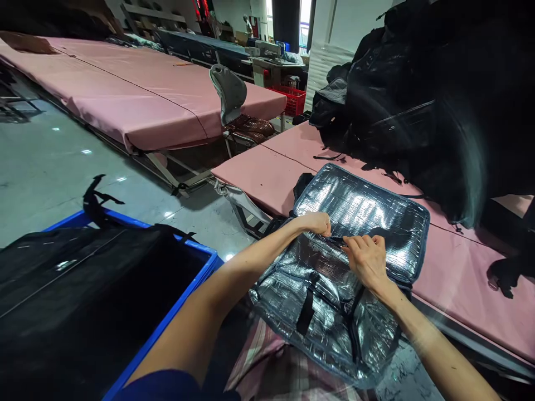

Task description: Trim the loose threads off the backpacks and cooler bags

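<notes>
An insulated bag (351,195) with a shiny silver foil lining and dark edging lies spread open. Its upper panel rests on the pink-covered table (251,172), and the lower part hangs over the edge toward my lap. At the fold between the two parts, my left hand (316,223) is closed in a fist on a dark strip of the bag. Close beside it on the right, my right hand (368,259) pinches the same dark strip between thumb and fingers. A black strap (306,312) lies across the foil inside the lower part.
To my left stands a blue bin (167,328) filled with black bags (62,267). A large heap of black bags (401,111) covers the table's right side. Beyond are a grey chair (229,92), another pink table (146,94) and a red crate (292,100).
</notes>
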{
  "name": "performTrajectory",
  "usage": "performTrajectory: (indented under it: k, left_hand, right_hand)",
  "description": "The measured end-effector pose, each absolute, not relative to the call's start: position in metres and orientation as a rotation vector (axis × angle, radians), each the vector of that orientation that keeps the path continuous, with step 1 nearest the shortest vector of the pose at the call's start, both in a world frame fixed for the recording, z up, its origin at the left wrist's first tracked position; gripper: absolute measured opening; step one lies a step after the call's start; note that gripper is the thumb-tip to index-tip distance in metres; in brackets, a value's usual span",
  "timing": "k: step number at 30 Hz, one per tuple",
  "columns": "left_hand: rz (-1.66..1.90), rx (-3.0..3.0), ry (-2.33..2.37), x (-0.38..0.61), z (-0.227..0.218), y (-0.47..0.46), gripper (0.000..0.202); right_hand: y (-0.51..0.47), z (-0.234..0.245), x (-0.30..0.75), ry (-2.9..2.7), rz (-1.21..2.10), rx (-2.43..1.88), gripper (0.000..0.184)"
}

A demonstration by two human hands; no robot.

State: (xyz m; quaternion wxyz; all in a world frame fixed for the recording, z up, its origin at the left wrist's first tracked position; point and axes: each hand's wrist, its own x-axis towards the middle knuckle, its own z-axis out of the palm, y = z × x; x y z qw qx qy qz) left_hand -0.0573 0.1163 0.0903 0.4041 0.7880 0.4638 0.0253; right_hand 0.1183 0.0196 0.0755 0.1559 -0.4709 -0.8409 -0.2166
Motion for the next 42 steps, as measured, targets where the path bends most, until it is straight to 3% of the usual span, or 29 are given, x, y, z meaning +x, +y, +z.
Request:
performTrajectory:
  k: [14, 35, 38, 42]
  left_hand:
    - [0.107, 1.998, 1.068, -0.063, 0.082, 0.119, 0.012]
    - [0.106, 1.983, 0.962, -0.068, 0.069, 0.127, 0.014]
    - [0.1, 1.989, 0.95, -0.068, 0.07, 0.125, 0.015]
    - [0.098, 2.015, 0.925, -0.07, 0.076, 0.123, 0.017]
  right_hand:
    - [0.023, 0.072, 0.115, -2.419, -0.46, -1.372, 0.015]
    - [0.022, 0.076, 0.111, -2.42, -0.629, -1.401, 0.016]
    - [0.023, 0.077, 0.109, -2.413, -0.479, -1.426, 0.016]
    - [0.026, 0.08, 0.115, -2.242, 0.157, -1.412, 0.019]
